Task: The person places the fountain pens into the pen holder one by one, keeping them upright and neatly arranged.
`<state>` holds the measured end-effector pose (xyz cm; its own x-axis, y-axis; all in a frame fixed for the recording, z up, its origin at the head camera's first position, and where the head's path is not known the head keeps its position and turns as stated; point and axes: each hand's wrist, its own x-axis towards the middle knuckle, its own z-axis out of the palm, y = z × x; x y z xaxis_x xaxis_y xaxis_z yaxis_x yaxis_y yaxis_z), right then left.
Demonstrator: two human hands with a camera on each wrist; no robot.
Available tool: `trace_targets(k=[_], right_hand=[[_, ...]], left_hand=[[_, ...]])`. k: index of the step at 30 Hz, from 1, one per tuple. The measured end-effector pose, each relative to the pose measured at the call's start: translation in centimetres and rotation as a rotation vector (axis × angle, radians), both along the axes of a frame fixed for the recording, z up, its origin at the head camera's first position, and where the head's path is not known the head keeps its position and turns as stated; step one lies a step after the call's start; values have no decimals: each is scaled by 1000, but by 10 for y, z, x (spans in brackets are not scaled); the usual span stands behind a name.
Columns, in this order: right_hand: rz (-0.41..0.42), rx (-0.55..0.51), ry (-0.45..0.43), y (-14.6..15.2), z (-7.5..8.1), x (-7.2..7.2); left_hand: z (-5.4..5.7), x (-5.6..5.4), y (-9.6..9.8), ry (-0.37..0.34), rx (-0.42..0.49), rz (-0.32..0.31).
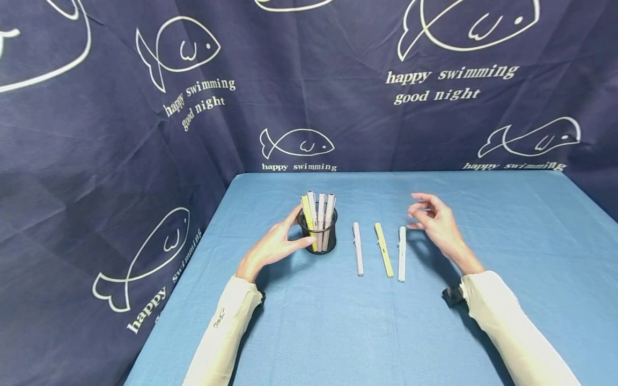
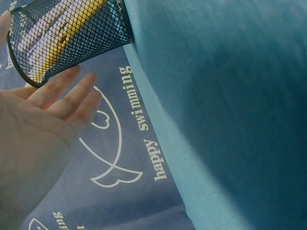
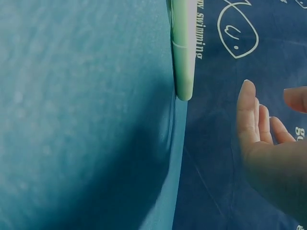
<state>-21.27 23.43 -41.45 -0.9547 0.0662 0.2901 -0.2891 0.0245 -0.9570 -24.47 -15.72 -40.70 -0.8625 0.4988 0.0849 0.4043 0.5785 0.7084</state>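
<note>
A black mesh pen holder (image 1: 330, 244) stands upright at mid-table, with several pens (image 1: 307, 212) in it, yellow, white and pale pink. My left hand (image 1: 275, 244) holds the holder from its left, the thumb on the near side and the index finger on the far side; the left wrist view shows the other fingers (image 2: 72, 103) stretched loosely beside the mesh. Right of it lie a pale pink pen (image 1: 358, 249), a yellow pen (image 1: 384, 250) and a white pen (image 1: 402, 254), apart from one another. My right hand (image 1: 438, 225) hovers just right of the white pen, fingers loosely bent, holding nothing.
A blue cloth (image 1: 333, 327) covers the table. Dark blue curtains (image 1: 357, 123) with white fish drawings and lettering hang behind it and along the left side. A dark band (image 1: 453, 296) sits at my right wrist, below the pale sleeve.
</note>
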Motion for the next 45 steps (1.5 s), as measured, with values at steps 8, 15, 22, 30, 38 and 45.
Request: trace_targets(k=[8, 15, 22, 30, 38, 45], right_hand=[[12, 12, -27, 3, 0, 1], [25, 48, -69, 6, 1, 2], [63, 125, -177, 8, 2, 1], [115, 148, -273, 9, 3, 3], [132, 164, -323, 11, 2, 5], [164, 174, -374, 12, 0, 5]], left_hand=[[1, 0, 0, 2, 7, 0], [4, 0, 0, 6, 10, -2], [5, -1, 0, -17, 4, 11], [4, 0, 0, -15, 9, 7], [3, 1, 1, -5, 7, 3], [2, 1, 1, -11, 15, 2]])
